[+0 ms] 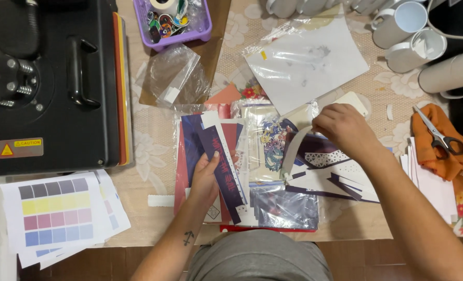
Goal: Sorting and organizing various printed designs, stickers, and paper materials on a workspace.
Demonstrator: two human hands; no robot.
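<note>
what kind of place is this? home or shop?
Probably a home craft or print workspace, possibly a small custom-print setup. A black heat press sits on the cloth-covered table, blank white mugs wait beside it, and colour test sheets lie near the edge.

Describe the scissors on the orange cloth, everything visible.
The scissors lie flat on a crumpled orange cloth at the table's right edge. The silver metal blades are shut and point up-left; the dark handle loops sit down-right. Only the cloth touches them. Neither hand is on them; the right hand is nearest.
</note>
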